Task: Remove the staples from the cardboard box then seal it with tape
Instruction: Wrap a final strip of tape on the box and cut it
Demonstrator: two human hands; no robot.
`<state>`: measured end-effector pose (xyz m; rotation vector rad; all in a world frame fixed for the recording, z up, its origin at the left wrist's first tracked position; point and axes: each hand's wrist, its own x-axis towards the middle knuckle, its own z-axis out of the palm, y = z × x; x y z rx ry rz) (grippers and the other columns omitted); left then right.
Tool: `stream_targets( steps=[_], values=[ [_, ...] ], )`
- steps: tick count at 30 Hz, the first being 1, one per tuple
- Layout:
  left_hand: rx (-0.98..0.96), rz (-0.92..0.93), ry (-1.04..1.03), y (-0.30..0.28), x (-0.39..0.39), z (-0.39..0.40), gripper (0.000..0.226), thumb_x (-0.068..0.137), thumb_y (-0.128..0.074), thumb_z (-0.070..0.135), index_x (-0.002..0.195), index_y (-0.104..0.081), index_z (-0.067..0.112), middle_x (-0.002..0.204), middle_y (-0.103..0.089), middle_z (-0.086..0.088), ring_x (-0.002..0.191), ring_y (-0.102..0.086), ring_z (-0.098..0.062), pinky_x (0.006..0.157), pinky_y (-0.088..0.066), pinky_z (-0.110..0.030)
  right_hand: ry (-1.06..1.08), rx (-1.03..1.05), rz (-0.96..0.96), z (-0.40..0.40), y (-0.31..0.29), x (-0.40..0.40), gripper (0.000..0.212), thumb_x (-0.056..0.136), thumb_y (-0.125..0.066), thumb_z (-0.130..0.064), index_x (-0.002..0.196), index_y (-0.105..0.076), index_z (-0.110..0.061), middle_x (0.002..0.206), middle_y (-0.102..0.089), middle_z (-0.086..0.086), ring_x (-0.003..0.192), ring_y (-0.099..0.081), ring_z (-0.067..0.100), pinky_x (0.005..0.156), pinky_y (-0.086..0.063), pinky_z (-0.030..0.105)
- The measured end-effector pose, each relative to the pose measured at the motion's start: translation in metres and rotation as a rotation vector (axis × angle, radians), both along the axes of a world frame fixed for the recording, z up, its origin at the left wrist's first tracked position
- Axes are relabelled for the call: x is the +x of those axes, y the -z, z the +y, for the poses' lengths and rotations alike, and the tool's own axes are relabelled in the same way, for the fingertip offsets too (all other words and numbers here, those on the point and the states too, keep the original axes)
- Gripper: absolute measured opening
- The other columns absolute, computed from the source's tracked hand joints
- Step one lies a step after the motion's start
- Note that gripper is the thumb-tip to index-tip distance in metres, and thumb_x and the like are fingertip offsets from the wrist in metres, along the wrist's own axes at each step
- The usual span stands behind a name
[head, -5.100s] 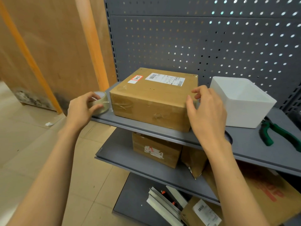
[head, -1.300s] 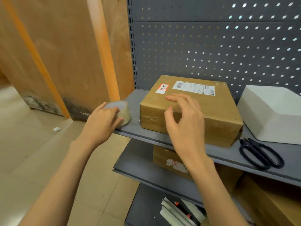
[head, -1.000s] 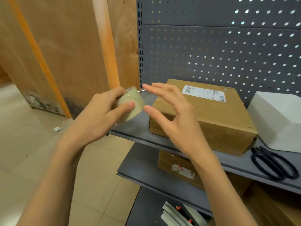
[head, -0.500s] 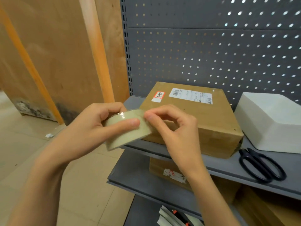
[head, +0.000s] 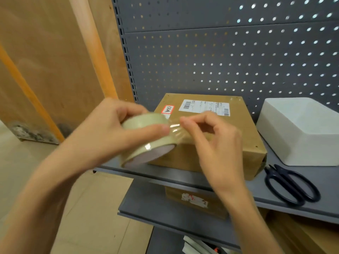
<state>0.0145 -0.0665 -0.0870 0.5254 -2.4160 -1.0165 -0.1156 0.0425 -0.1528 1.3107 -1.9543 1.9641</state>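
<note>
Tape end (head: 175,130) now peeled, roll (head: 146,142) held

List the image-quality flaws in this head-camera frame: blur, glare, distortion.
Head view: motion blur softens the left hand, right hand and forearms; glare spots on the tape roll and its peeled film; wide-angle bowing tilts the shelf; backlit pegboard holes glow.

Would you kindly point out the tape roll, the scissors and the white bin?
tape roll (head: 145,121), head view, outer band.
scissors (head: 286,182), head view, near the pivot.
white bin (head: 300,143), head view, front wall.
</note>
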Motion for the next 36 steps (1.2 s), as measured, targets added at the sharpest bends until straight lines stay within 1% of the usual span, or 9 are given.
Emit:
stream_targets(
  steps=[4,6,9,13,16,22,25,31,36],
  values=[
    [-0.362,-0.167,-0.207,-0.032,-0.019,-0.011,0.061,0.051,-0.063,0.072,0.051,-0.062,0.011,0.039,-0.041,0.002,0.038,-0.036,-0.009,0.043,-0.028,-0.026,0.204,-0.069,0.075,0.009,-0.028,-0.03,0.015,0.088,-0.061,-0.032,0.079,-0.068,-0.022,0.073,-0.066,-0.014,0.074,-0.062,0.003,0.071,-0.045,0.016],
    [-0.399,-0.211,-0.213,-0.041,-0.025,-0.018,0.058,0.054,-0.062,0.072,0.049,-0.062,0.014,0.041,-0.04,0.001,0.039,-0.035,-0.011,0.046,-0.028,-0.027,0.209,-0.018,0.064,0.008,-0.031,-0.038,0.017,0.088,-0.061,-0.033,0.077,-0.069,-0.022,0.071,-0.067,-0.014,0.073,-0.063,0.005,0.068,-0.046,0.016],
    [-0.423,-0.23,-0.197,-0.046,-0.036,-0.029,0.05,0.061,-0.068,0.065,0.053,-0.064,0.015,0.05,-0.053,-0.008,0.044,-0.041,-0.012,0.047,-0.031,-0.028,0.229,0.102,0.003,-0.003,-0.025,-0.049,0.02,0.088,-0.06,-0.035,0.077,-0.068,-0.02,0.071,-0.066,-0.013,0.075,-0.062,0.006,0.067,-0.045,0.016],
    [-0.484,-0.287,-0.199,-0.046,-0.057,-0.051,0.054,0.062,-0.072,0.061,0.065,-0.068,0.007,0.068,-0.063,-0.02,0.055,-0.047,-0.019,0.05,-0.032,-0.032,0.236,0.333,-0.019,-0.011,-0.022,-0.063,0.025,0.09,-0.056,-0.035,0.079,-0.065,-0.014,0.076,-0.065,-0.006,0.08,-0.058,0.014,0.074,-0.042,0.029],
    [-0.516,-0.363,-0.174,-0.044,-0.072,-0.062,0.054,0.057,-0.073,0.064,0.062,-0.066,0.01,0.063,-0.063,-0.013,0.057,-0.053,-0.021,0.051,-0.035,-0.032,0.229,0.499,-0.03,-0.013,-0.02,-0.067,0.028,0.09,-0.054,-0.036,0.072,-0.06,-0.016,0.066,-0.056,-0.008,0.079,-0.054,0.018,0.086,-0.039,0.036],
    [-0.626,-0.475,-0.153,-0.042,-0.099,-0.064,0.044,0.055,-0.076,0.061,0.059,-0.06,0.021,0.054,-0.056,0.004,0.055,-0.05,-0.011,0.05,-0.033,-0.026,0.299,0.727,0.047,-0.017,-0.014,-0.071,0.031,0.094,-0.046,-0.036,0.069,-0.051,-0.018,0.063,-0.048,-0.008,0.074,-0.046,0.019,0.085,-0.034,0.037],
    [-0.663,-0.537,-0.145,-0.042,-0.11,-0.062,0.041,0.057,-0.077,0.059,0.063,-0.06,0.022,0.059,-0.056,0.007,0.059,-0.05,-0.009,0.049,-0.032,-0.026,0.348,0.733,0.108,-0.019,-0.01,-0.075,0.025,0.094,-0.045,-0.031,0.077,-0.055,-0.016,0.066,-0.049,-0.008,0.072,-0.043,0.019,0.079,-0.032,0.035],
    [-0.75,-0.674,-0.129,-0.035,-0.131,-0.058,0.04,0.059,-0.077,0.057,0.07,-0.057,0.025,0.069,-0.057,0.008,0.072,-0.055,-0.019,0.05,-0.031,-0.025,0.447,0.726,0.249,-0.027,0.005,-0.081,0.024,0.094,-0.044,-0.031,0.076,-0.052,-0.018,0.073,-0.052,-0.002,0.079,-0.046,0.021,0.069,-0.03,0.031],
    [-0.738,-0.732,-0.104,-0.025,-0.139,-0.06,0.04,0.059,-0.077,0.056,0.077,-0.061,0.024,0.072,-0.06,0.006,0.066,-0.053,-0.013,0.05,-0.03,-0.025,0.448,0.664,0.214,-0.023,0.012,-0.086,0.012,0.091,-0.052,-0.033,0.092,-0.047,-0.022,0.079,-0.054,-0.003,0.084,-0.05,0.022,0.073,-0.037,0.033]
  ],
)
